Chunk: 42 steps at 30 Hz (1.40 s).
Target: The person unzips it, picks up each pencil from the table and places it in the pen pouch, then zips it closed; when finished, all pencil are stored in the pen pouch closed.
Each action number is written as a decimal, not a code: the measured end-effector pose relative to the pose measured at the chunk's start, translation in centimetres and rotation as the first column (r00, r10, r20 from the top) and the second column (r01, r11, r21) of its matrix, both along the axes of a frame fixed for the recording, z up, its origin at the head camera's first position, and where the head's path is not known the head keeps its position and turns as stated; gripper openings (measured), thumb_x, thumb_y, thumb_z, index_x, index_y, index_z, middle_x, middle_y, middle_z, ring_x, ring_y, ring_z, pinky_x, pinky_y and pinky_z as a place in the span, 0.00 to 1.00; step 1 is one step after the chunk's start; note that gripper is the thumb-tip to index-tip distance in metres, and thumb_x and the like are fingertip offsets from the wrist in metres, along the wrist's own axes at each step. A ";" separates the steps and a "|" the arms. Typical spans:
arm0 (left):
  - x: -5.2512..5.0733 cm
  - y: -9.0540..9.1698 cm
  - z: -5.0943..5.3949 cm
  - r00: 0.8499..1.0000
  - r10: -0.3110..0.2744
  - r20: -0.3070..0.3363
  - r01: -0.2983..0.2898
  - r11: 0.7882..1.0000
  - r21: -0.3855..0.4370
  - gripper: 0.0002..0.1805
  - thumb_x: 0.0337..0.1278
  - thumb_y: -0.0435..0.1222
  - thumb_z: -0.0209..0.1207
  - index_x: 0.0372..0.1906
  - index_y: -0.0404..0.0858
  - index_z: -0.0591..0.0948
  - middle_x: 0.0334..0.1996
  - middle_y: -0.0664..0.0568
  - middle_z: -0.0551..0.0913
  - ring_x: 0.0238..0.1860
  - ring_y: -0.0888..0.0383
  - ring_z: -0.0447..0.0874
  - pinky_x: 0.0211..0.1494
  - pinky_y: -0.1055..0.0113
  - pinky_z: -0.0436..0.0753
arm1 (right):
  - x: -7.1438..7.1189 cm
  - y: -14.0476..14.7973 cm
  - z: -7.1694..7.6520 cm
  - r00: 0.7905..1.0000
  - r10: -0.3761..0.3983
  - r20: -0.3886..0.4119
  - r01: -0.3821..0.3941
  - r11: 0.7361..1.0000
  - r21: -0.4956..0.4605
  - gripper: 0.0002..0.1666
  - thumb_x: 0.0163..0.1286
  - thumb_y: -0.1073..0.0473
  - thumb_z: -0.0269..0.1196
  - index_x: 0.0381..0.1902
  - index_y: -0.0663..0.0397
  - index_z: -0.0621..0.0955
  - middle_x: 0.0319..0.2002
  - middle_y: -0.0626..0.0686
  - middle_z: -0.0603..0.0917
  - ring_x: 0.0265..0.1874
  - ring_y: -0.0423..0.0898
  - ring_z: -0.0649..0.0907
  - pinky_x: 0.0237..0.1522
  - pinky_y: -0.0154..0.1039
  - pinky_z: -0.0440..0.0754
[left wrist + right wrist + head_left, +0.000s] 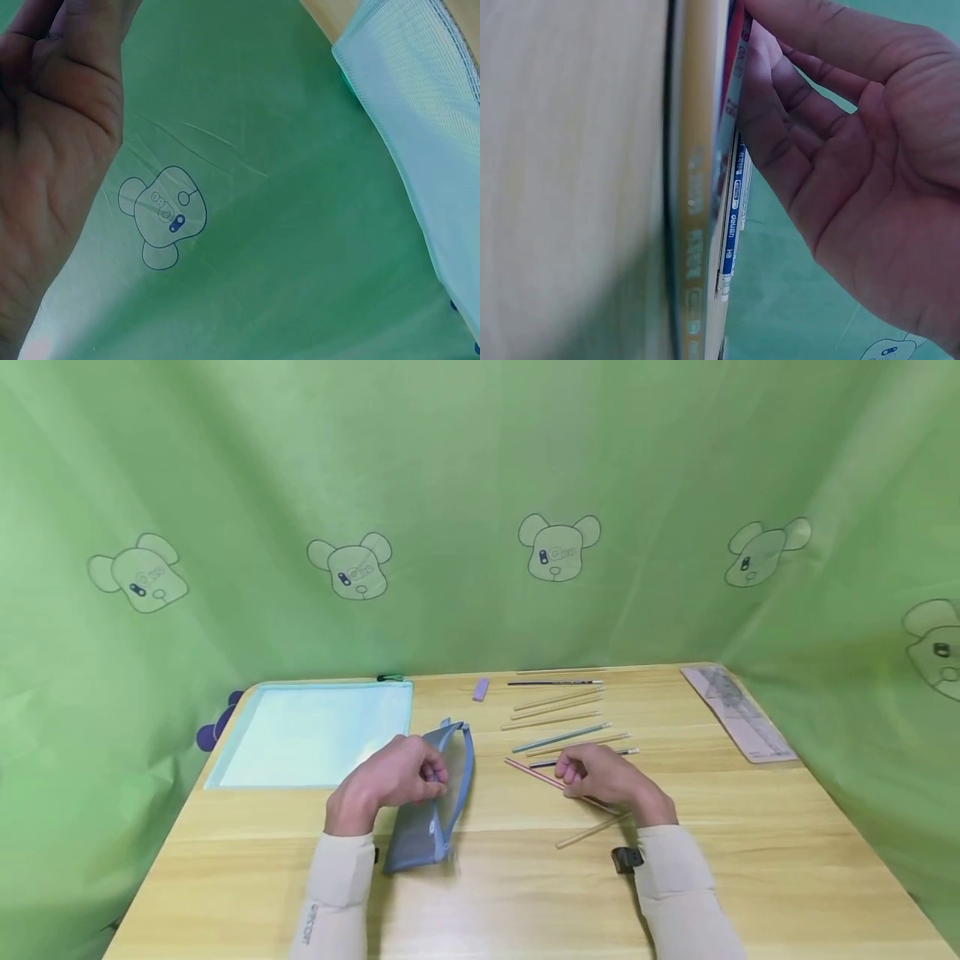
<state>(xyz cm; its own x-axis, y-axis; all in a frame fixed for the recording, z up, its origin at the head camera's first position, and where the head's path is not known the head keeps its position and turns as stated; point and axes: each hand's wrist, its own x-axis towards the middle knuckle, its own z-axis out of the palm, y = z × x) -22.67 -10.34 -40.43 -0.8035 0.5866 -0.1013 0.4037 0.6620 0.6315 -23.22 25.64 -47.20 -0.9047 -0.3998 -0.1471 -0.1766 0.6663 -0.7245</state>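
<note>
My left hand (401, 772) pinches the upper edge of a grey-blue mesh pencil case (411, 837), whose unzipped mouth gapes toward the right. Only the palm and lower fingers of the left hand (56, 142) show in the left wrist view. Low over the table, the fingers and thumb of my right hand (606, 774) pinch a red pencil (529, 772); in the right wrist view, the red pencil (735, 71) is partly hidden by the fingers. A plain wooden pencil (588, 833) lies just in front of that hand, and a dark blue pencil (543, 764) just behind it.
Several more pencils (558, 737) lie in a loose column behind the right hand. A purple eraser (481, 689) lies at the back. At left is a light-blue mesh folder (322, 735); at far right, a packet of rulers (738, 714). Green curtain (465, 468) surrounds the table.
</note>
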 end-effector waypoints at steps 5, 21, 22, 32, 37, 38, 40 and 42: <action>0.2 -0.4 -0.2 1.000 0.015 0.013 -0.015 1.000 -0.001 0.02 0.61 0.30 0.73 0.35 0.40 0.91 0.29 0.56 0.87 0.28 0.64 0.82 0.33 0.72 0.85 | -0.1 -0.7 0.2 1.000 0.013 0.008 -0.013 0.999 0.037 0.11 0.64 0.73 0.72 0.42 0.63 0.83 0.33 0.53 0.83 0.34 0.44 0.79 0.37 0.31 0.80; 0.6 -2.2 -0.7 0.999 0.039 0.028 -0.040 0.999 0.036 0.02 0.61 0.29 0.71 0.38 0.37 0.91 0.29 0.55 0.88 0.27 0.64 0.83 0.33 0.71 0.85 | -0.2 -4.0 0.6 0.998 0.002 0.062 -0.013 0.982 0.187 0.12 0.63 0.74 0.71 0.36 0.55 0.81 0.26 0.47 0.77 0.27 0.42 0.75 0.34 0.35 0.74; 0.6 -2.1 -0.7 0.999 0.036 0.028 -0.037 0.999 0.037 0.02 0.61 0.29 0.71 0.38 0.37 0.91 0.29 0.55 0.88 0.27 0.64 0.83 0.33 0.71 0.85 | 0.0 -3.8 0.6 0.998 -0.002 0.067 -0.010 0.983 0.185 0.12 0.63 0.74 0.71 0.36 0.55 0.81 0.26 0.47 0.77 0.27 0.42 0.75 0.33 0.34 0.74; 0.1 -1.2 -0.4 0.999 0.024 0.048 -0.026 0.998 0.050 0.03 0.61 0.28 0.71 0.37 0.37 0.91 0.28 0.54 0.88 0.25 0.64 0.85 0.32 0.70 0.87 | 0.8 -2.7 0.6 0.998 -0.035 0.061 0.026 0.990 0.141 0.11 0.63 0.74 0.71 0.37 0.56 0.81 0.25 0.49 0.78 0.27 0.43 0.76 0.33 0.35 0.76; -0.1 -0.9 -0.2 0.997 0.028 0.076 -0.032 0.998 0.060 0.03 0.62 0.27 0.71 0.37 0.36 0.91 0.27 0.54 0.89 0.25 0.62 0.85 0.33 0.69 0.87 | 0.6 -2.3 0.6 0.999 -0.030 0.040 0.025 0.992 0.123 0.11 0.64 0.73 0.72 0.37 0.57 0.81 0.26 0.49 0.79 0.28 0.43 0.77 0.34 0.36 0.78; -0.1 -0.9 -0.2 0.996 0.027 0.081 -0.032 0.997 0.064 0.03 0.62 0.27 0.71 0.38 0.36 0.91 0.27 0.54 0.88 0.25 0.62 0.86 0.33 0.69 0.87 | 0.6 -2.2 0.6 0.999 -0.028 0.037 0.023 0.992 0.120 0.11 0.64 0.73 0.72 0.38 0.57 0.81 0.26 0.49 0.79 0.28 0.43 0.77 0.34 0.36 0.79; -0.1 -0.7 -0.2 0.996 0.024 0.084 -0.029 0.997 0.070 0.03 0.62 0.27 0.70 0.38 0.36 0.91 0.27 0.54 0.88 0.25 0.61 0.86 0.33 0.69 0.87 | 0.6 -2.0 0.5 0.999 -0.026 0.034 0.022 0.993 0.113 0.11 0.64 0.73 0.72 0.38 0.57 0.81 0.27 0.49 0.80 0.28 0.43 0.78 0.34 0.35 0.79; -0.1 -0.6 -0.2 0.996 0.022 0.084 -0.028 0.997 0.073 0.03 0.62 0.27 0.70 0.37 0.36 0.91 0.27 0.54 0.88 0.25 0.61 0.86 0.33 0.70 0.87 | 0.6 -1.8 0.4 0.999 -0.026 0.034 0.023 0.995 0.098 0.11 0.64 0.73 0.73 0.38 0.58 0.81 0.28 0.49 0.81 0.28 0.43 0.78 0.33 0.35 0.80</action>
